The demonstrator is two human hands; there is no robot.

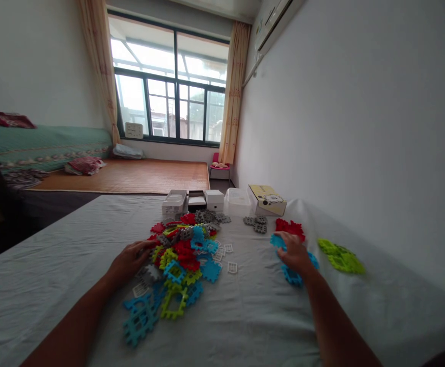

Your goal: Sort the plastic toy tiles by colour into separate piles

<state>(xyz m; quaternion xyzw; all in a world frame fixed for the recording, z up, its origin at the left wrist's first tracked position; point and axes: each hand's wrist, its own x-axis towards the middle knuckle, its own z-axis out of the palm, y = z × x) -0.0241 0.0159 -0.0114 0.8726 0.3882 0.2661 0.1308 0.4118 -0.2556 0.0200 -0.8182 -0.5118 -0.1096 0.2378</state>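
A mixed heap of plastic interlocking building pieces [186, 255] with notched edges, in red, blue, green and grey, lies on the cloth. At its left edge my left hand [129, 262] reaches in, fingers stretched out and touching a red piece [153, 243]. Over to the right, my right hand [294, 253] has its fingers closed on a blue building piece [277, 240], above the blue pieces [291, 275]. Red pieces [290, 228] lie just beyond that hand, green ones [340, 256] to its right. My palms hide some pieces.
A light cloth [245, 316] covers the table. Along its far side stand a white box [214, 200], a black-edged box [197, 200], clear plastic containers [238, 200] and a yellow box [267, 200]. Grey pieces [259, 224] and small white window pieces [232, 267] lie nearby. The wall [379, 153] borders the right.
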